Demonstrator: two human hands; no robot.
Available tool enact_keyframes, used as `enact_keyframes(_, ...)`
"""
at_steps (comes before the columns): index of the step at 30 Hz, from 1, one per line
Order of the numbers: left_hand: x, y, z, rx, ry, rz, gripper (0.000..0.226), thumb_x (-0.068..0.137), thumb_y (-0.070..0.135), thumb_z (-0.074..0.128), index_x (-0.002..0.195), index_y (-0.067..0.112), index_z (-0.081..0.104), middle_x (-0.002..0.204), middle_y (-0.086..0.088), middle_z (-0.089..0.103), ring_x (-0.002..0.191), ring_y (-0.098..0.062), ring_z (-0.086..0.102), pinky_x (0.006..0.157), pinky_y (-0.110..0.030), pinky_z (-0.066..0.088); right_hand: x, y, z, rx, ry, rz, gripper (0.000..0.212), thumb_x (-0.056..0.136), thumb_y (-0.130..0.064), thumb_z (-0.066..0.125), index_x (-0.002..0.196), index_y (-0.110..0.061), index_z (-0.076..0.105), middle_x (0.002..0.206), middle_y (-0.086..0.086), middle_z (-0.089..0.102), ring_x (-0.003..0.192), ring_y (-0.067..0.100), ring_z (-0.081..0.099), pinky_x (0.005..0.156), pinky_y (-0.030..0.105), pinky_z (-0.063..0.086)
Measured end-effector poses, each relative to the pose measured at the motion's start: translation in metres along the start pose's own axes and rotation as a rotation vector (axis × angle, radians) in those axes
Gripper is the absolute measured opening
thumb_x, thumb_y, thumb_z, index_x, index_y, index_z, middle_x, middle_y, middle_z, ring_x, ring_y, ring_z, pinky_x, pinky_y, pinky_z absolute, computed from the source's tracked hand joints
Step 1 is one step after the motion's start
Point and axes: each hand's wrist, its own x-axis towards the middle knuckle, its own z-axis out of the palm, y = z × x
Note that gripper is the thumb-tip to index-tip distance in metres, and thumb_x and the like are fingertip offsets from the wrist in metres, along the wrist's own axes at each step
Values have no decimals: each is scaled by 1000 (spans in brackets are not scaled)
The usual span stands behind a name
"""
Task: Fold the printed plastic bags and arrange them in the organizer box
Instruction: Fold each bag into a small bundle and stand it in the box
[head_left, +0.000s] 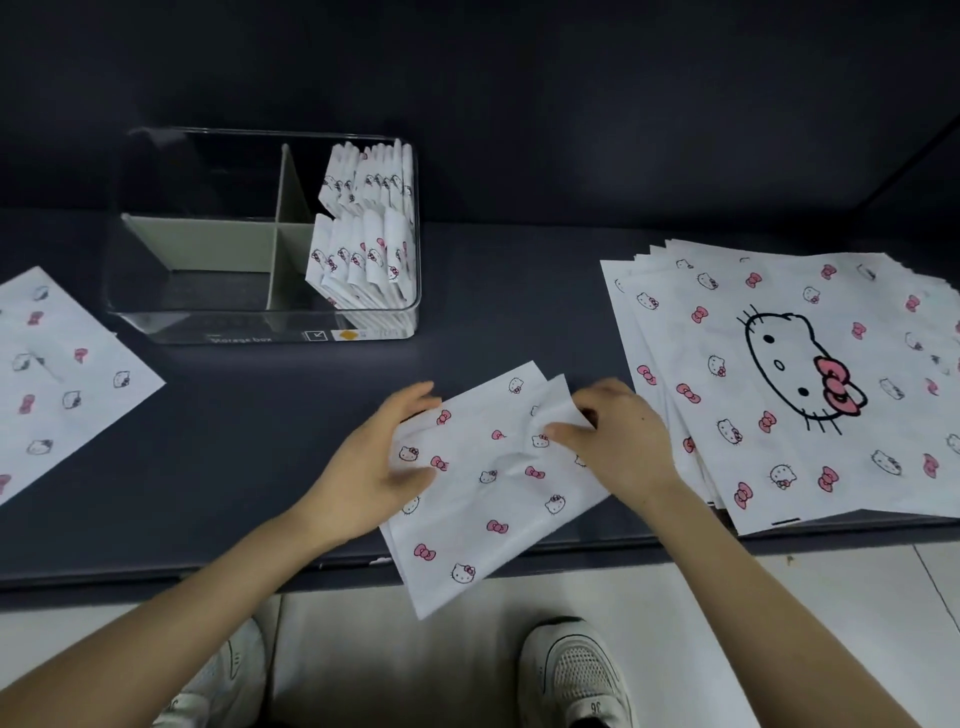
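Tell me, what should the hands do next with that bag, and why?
Probably lay the raised flap flat across the bag and crease it. The right hand pinches that flap, the left hand steadies the left edge, and the bag is far wider than the folded bags in the box.

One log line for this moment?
folding bag | left hand rests on it | right hand pinches flap | organizer box partly filled

Dim, even overhead light, soft shadows, slight motion blur, wide-angle bending at edges.
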Motion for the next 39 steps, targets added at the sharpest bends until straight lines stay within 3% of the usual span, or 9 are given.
enact_keyframes(3, 8, -10, 3, 170, -58, 108, 67, 87, 3, 62, 136, 39, 33, 140, 26, 34, 135, 5, 29, 108, -5, 17, 4, -8, 9, 65, 24, 88, 24, 76, -27, 73, 73, -16, 51, 96, -2, 51, 68, 15, 50, 53, 21, 32)
enact_keyframes(7, 26, -19, -3, 361, -168, 322, 48, 91, 14, 40, 137, 27, 44, 146, -1, 43, 141, -12, 28, 118, -28, 16, 7, -3, 10, 352, -88, 200, 25, 71, -17, 75, 74, -6, 53, 67, 0, 52, 59, 18, 49, 55, 25, 36)
enact_keyframes(12, 49, -2, -10, 618, -13, 437, 42, 90, 17, 40, 126, 9, 60, 136, -12, 54, 135, -27, 36, 118, -34, 14, 0, 9, 11, 479, 71, 251, 31, 70, -12, 75, 68, -3, 45, 62, 3, 41, 59, 18, 37, 58, 32, 31)
enact_keyframes(15, 34, 13, 2, 642, 95, 407, 38, 93, 22, 40, 118, 9, 67, 134, -12, 57, 131, -31, 45, 116, -37, 20, -8, 9, 19, 430, 149, 297, 28, 73, -18, 74, 77, 0, 53, 69, 14, 52, 59, 18, 42, 56, 29, 33)
enact_keyframes(18, 10, 16, 25, 739, 63, 337, 44, 95, 32, 36, 121, 12, 66, 136, -14, 55, 128, -34, 49, 111, -39, 23, -8, 5, 22, 360, 156, 336, 22, 77, -24, 72, 73, -8, 57, 63, 4, 55, 54, 15, 43, 50, 24, 30)
enact_keyframes(22, -4, 4, 34, 829, -11, 268, 54, 101, 40, 23, 137, 13, 53, 147, -14, 42, 138, -29, 37, 112, -37, 20, -3, 3, 23, 340, 169, 366, 26, 77, -28, 72, 73, -6, 61, 62, 6, 55, 52, 16, 41, 50, 23, 28)
enact_keyframes(26, -7, -2, 32, 856, -9, 267, 54, 96, 40, 34, 141, 14, 47, 151, -12, 35, 142, -25, 30, 115, -35, 17, -1, 5, 24, 342, 175, 366, 31, 75, -32, 73, 80, -4, 62, 75, 14, 64, 58, 19, 47, 54, 27, 33)
enact_keyframes(35, -13, -5, 31, 932, -44, 232, 63, 99, 56, 17, 147, 20, 37, 156, -13, 26, 145, -25, 22, 114, -42, 18, 0, -1, 21, 272, 150, 381, 27, 75, -36, 74, 92, -21, 58, 82, -2, 67, 78, 20, 64, 56, 25, 39)
enact_keyframes(39, -13, -4, 31, 945, -59, 214, 72, 95, 66, 15, 148, 22, 35, 157, -12, 24, 145, -26, 21, 114, -42, 17, -28, -5, 27, -263, 489, -33, 52, 79, -42, 65, 122, -14, 55, 109, 10, 64, 94, 33, 59, 76, 40, 43)
